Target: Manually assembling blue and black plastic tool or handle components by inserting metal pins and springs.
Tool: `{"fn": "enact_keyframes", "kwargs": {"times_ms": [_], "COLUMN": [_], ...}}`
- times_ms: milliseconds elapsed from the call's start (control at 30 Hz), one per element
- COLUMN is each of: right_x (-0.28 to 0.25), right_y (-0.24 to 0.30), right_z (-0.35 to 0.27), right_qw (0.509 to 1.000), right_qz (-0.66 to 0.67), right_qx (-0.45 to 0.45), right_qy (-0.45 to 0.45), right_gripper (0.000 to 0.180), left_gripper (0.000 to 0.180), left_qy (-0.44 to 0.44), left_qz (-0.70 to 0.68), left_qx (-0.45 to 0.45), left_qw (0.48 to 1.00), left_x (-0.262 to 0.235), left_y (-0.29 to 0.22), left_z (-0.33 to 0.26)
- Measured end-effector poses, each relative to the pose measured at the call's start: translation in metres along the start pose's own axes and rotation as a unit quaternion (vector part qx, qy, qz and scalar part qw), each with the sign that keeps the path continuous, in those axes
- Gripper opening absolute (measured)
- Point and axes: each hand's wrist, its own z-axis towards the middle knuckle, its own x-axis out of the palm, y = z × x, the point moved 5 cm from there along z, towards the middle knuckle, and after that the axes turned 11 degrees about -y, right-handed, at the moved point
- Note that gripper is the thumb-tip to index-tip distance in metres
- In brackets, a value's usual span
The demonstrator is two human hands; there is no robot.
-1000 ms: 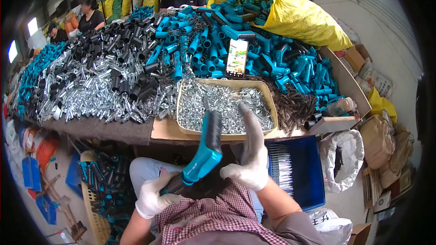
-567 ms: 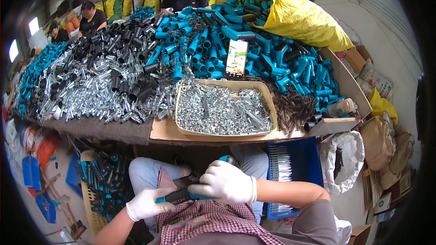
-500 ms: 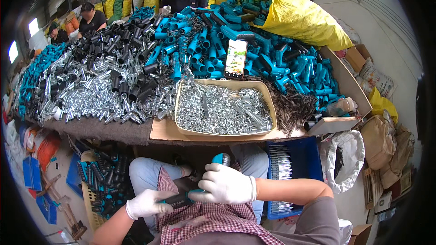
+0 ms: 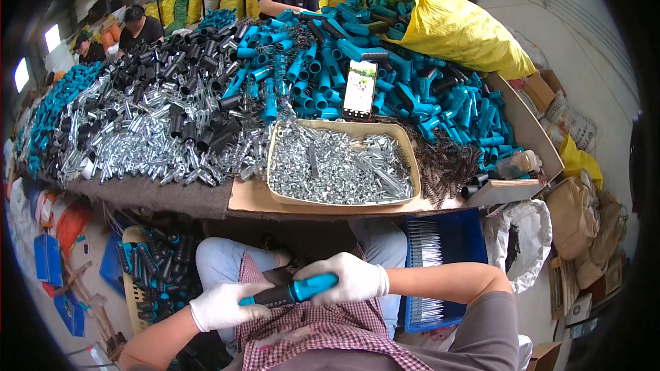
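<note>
Crosswise | teal-black handle [image 4: 294, 292] | left grip [image 4: 225, 308] clasping one end | right grip [image 4: 350, 278] seemingly other

The worktop [image 4: 251, 196] runs wide, bare pale board showing at its front middle, a grey-brown cloth [image 4: 158, 198] covering its front edge to the left. On the bare board sits a cream tray [image 4: 273, 172]. Left of the tray, silver parts [image 4: 137, 148] lie in a broad heap, with black tubes [image 4: 187, 129] mixed in and massed behind. Teal parts [image 4: 447, 110] are piled behind the tray and to its right, with more teal at the far left. Dark springs [image 4: 450, 168] lie just beside the tray's right side. An upright board [image 4: 528, 120] edges the right end.
</note>
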Motion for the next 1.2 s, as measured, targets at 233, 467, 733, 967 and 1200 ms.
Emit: {"fn": "enact_keyframes", "kwargs": {"times_ms": [233,467,733,967,1200], "right_x": [0.011,0.006,0.014,0.000,0.008], "right_y": [-0.030,0.040,0.059,0.015,-0.012], "right_z": [-0.008,-0.006,-0.022,-0.014,-0.005], "right_qw": [0.927,0.839,0.803,0.996,0.944], "right_qz": [0.311,-0.377,-0.309,-0.061,0.284], "right_qx": [0.208,-0.392,-0.506,-0.045,0.163], "right_qy": [0.005,0.033,0.062,-0.037,0.033], "right_gripper": [0.052,0.042,0.038,0.055,0.066], "left_gripper": [0.051,0.070,0.074,0.051,0.050], "left_qy": [-0.153,0.140,0.307,0.009,-0.168], "left_qz": [0.353,-0.200,-0.399,0.038,0.382], "left_qx": [0.211,-0.097,-0.214,0.110,0.311], "left_qw": [0.898,0.965,0.837,0.993,0.854], "left_x": [-0.034,0.008,0.039,-0.010,-0.049], "left_y": [-0.053,0.026,0.019,-0.031,-0.069], "left_z": [0.009,0.005,-0.012,0.008,0.020]}}
